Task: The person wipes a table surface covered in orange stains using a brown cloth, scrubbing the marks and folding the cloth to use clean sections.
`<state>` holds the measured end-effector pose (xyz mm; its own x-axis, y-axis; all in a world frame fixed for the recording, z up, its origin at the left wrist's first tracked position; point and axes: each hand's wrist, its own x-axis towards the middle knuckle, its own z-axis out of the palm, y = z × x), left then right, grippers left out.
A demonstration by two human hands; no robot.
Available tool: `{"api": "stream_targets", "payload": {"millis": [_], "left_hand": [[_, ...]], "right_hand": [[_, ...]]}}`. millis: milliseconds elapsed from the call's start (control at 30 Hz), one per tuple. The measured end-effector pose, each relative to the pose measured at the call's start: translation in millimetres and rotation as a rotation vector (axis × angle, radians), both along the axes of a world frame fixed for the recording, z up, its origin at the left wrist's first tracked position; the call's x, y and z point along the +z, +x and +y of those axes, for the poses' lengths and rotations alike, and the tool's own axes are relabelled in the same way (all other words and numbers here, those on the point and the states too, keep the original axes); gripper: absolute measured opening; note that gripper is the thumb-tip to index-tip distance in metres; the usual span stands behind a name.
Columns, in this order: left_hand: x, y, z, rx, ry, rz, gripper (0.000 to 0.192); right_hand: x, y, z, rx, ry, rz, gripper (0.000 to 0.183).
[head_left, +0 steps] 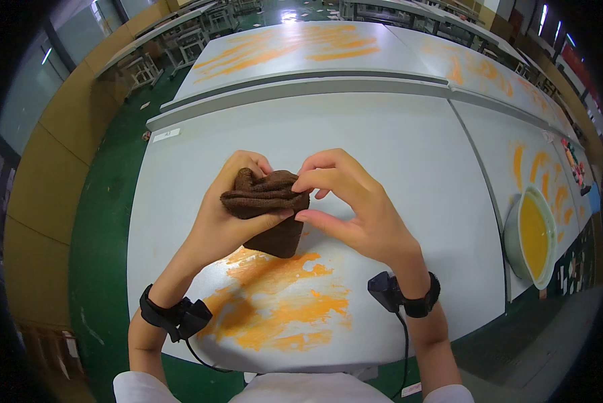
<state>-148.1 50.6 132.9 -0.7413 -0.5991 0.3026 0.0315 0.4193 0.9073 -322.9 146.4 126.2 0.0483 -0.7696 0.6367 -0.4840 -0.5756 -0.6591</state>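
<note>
A brown cloth [268,201], folded into a thick bundle, is held above the white table [382,131]. My left hand [225,211] grips it from the left, thumb across its front. At its right edge, my right hand [351,206] has its fingertips against the cloth, with thumb and fingers apart; whether they pinch the fabric is hard to see. Below the cloth, orange paint-like smears [281,307] cover the near part of the tabletop. The cloth hides some of the smears.
On the right stands a pale basin [514,242] of yellow-orange liquid [535,234]. More orange streaks mark the neighbouring table [498,146] and the far table [291,45]. A raised grey divider [301,89] runs along the table's far edge. Cables hang from both wrist-worn devices [193,320].
</note>
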Motion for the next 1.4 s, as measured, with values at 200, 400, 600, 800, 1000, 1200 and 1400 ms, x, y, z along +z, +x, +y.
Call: {"api": "stream_targets", "payload": {"millis": [200, 400, 600, 800, 1000, 1200, 1400], "left_hand": [[-4, -1, 9, 0.012, 0.027, 0.029, 0.051], [-5, 3, 3, -0.034, -0.158, 0.023, 0.047], [3, 3, 10, -0.064, -0.326, -0.066, 0.037], [-4, 1, 10, 0.004, -0.450, 0.003, 0.030], [-4, -1, 5, -0.080, -0.275, -0.053, 0.030], [-6, -2, 8, -0.081, 0.069, 0.005, 0.030], [9, -6, -30, 0.174, -0.904, -0.468, 0.023]], "right_hand": [[3, 2, 3, -0.025, 0.271, -0.036, 0.027], [1, -4, -1, 0.068, 0.411, -0.172, 0.026], [1, -9, 3, 0.142, 0.325, -0.149, 0.019], [3, -5, 4, 0.125, 0.310, -0.318, 0.018], [0, 0, 1, 0.154, 0.228, -0.337, 0.018], [-5, 9, -2, 0.129, 0.138, -0.381, 0.016], [-3, -16, -5, -0.170, 0.126, -0.356, 0.007]]}}
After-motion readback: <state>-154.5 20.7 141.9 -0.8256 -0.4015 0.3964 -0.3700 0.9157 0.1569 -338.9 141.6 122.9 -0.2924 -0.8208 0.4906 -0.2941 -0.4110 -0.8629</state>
